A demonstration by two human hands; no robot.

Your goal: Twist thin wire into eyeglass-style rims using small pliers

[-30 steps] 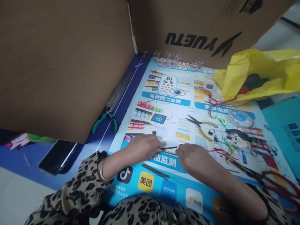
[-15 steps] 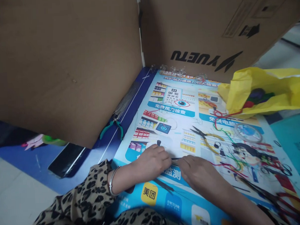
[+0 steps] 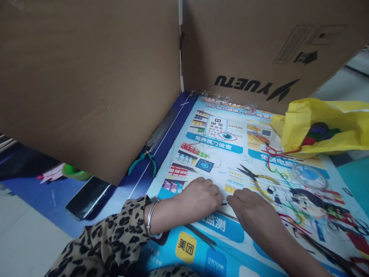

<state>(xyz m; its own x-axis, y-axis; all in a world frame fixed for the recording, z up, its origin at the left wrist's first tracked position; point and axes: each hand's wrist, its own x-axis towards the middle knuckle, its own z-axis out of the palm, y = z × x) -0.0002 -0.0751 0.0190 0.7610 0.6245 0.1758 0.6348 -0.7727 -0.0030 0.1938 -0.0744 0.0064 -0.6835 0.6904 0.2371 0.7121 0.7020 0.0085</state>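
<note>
The thin strip (image 3: pixel 227 215) by the left hand (image 3: pixel 201 199) and right hand (image 3: pixel 253 212) looks light and bendy, best pinched near an end, but I can't tell if either grip is tight.

Makeshift craft spot | room type unclear | cardboard panels (image 3: pixel 88 77), poster sheet (image 3: pixel 222 166), yellow-handled pliers (image 3: pixel 255 177), thin wires (image 3: pixel 161 132)

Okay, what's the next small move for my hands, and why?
Probably ease your right hand slightly away from your left hand, for a clearer look. The fingertips nearly meet above the printed sheet, with only a small dark bit showing between them; I can't tell how either hand grips it.
</note>
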